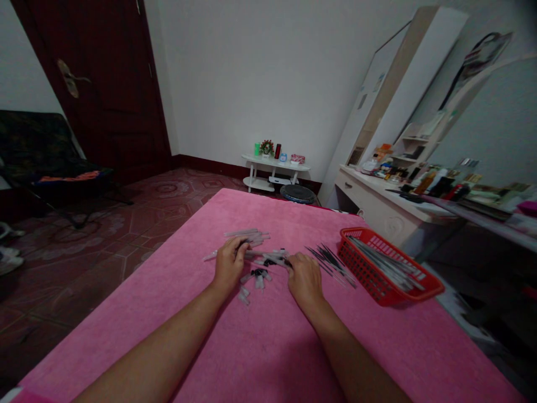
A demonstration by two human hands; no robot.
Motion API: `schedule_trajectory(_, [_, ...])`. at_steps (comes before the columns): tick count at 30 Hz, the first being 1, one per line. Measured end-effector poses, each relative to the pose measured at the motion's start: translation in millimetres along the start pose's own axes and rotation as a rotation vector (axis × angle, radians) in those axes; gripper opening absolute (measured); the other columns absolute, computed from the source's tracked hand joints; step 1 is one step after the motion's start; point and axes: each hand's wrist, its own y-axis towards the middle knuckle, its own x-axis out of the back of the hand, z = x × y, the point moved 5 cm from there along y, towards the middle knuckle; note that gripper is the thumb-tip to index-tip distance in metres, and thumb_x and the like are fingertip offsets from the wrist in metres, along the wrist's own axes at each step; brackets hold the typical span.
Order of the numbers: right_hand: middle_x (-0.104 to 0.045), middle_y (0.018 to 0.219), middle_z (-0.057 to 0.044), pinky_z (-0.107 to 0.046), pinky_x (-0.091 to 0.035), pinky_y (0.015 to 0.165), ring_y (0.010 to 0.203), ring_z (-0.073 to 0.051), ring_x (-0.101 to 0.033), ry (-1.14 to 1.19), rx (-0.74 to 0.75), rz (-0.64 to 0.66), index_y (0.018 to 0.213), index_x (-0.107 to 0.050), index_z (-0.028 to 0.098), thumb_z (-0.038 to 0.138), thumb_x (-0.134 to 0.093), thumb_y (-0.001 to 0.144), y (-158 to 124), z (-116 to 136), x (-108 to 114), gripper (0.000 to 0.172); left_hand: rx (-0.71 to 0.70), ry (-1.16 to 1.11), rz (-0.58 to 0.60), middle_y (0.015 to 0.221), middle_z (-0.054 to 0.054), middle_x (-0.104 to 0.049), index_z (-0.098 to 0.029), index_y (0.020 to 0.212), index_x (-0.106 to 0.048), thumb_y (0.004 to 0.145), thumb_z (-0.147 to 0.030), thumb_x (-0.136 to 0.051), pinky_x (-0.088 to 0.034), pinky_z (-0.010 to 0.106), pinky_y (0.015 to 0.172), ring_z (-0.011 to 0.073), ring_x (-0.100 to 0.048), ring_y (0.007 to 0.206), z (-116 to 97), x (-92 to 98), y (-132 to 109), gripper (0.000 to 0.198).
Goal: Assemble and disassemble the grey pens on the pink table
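The left hand and right hand curl narrowly; what they hold, I cannot tell. Short translucent plastic pieces between them, on pink plush cloth, may scatter if brushed.

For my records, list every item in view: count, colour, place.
Cloth: one, pink, beneath the hands
Basket: one, red, on cloth, right
Basketed sticks: many, grey, inside basket
Loose sticks: many, dark and grey, left of basket
Tubes: several, whitish, around left hand
Small pieces: several, whitish and black, between hands
Door: one, dark red, back left
Chair: one, dark, left
Shoes: count unclear, whitish, left edge
Low table: one, white, far wall
Tabletop items: about five, mixed, low table
Round object: one, dark, by low table
Dresser: one, whitish, right
Bottles: many, mixed, on dresser
Mirror: one, pale, above dresser
Cabinet: one, white, beyond dresser
Left hand: one, bare, at tubes
Right hand: one, bare, at small pieces
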Motion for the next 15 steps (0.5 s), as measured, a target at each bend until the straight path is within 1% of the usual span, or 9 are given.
schedule_trajectory(2, [-0.063,0.09,-0.008,-0.032,-0.034,0.077,0.09,-0.022,-0.054,0.025,-0.011,-0.041,0.097,-0.067,0.02,0.014,-0.052,0.085,0,2,3,0.02,-0.008,0.004,0.003,0.096,0.009,-0.069,-0.016,0.096,-0.066,0.087,-0.026,-0.049,-0.048,0.037,0.087,0.0218,-0.063,0.093,0,-0.8,0,0.022])
schedule_trajectory(4, [-0.062,0.093,-0.007,-0.03,-0.034,0.077,0.091,-0.021,-0.054,0.091,0.054,-0.049,0.099,-0.067,0.023,0.015,-0.051,0.086,0,13,2,0.022,-0.018,0.0,0.002,0.097,0.009,-0.069,-0.016,0.096,-0.066,0.088,-0.026,-0.049,-0.049,0.037,0.087,0.0215,-0.063,0.093,-1,-1.1,1,0.022])
schedule_trajectory(7, [-0.063,0.093,-0.005,-0.029,-0.035,0.078,0.092,-0.02,-0.053,0.176,0.189,0.028,0.099,-0.07,0.028,0.014,-0.051,0.086,0,33,-6,0.026,-0.038,0.006,-0.008,0.096,0.008,-0.07,-0.017,0.094,-0.067,0.087,-0.026,-0.05,-0.049,0.036,0.085,0.0211,-0.063,0.092,-4,-0.3,1,0.021])
schedule_trajectory(9, [-0.063,0.093,-0.005,-0.03,-0.035,0.081,0.093,-0.02,-0.054,0.203,0.23,0.084,0.098,-0.071,0.029,0.015,-0.053,0.086,0,42,-13,0.026,-0.042,0.011,-0.009,0.095,0.008,-0.07,-0.017,0.094,-0.067,0.087,-0.025,-0.05,-0.05,0.036,0.085,0.021,-0.064,0.091,-5,0.2,1,0.02])
schedule_trajectory(11, [-0.064,0.094,-0.005,-0.031,-0.035,0.084,0.096,-0.021,-0.054,0.216,0.231,0.107,0.099,-0.071,0.03,0.016,-0.055,0.085,1,45,-17,0.025,-0.042,0.013,-0.002,0.095,0.007,-0.07,-0.017,0.095,-0.067,0.087,-0.025,-0.05,-0.05,0.035,0.084,0.0207,-0.064,0.091,-5,0.2,0,0.02])
schedule_trajectory(15, [-0.066,0.097,-0.006,-0.032,-0.035,0.087,0.099,-0.021,-0.055,0.208,0.186,0.095,0.099,-0.07,0.028,0.014,-0.058,0.081,0,43,-20,0.026,-0.068,0.014,0.01,0.096,0.008,-0.07,-0.017,0.097,-0.067,0.087,-0.024,-0.051,-0.05,0.035,0.084,0.0206,-0.064,0.091,-4,-1.3,0,0.02])
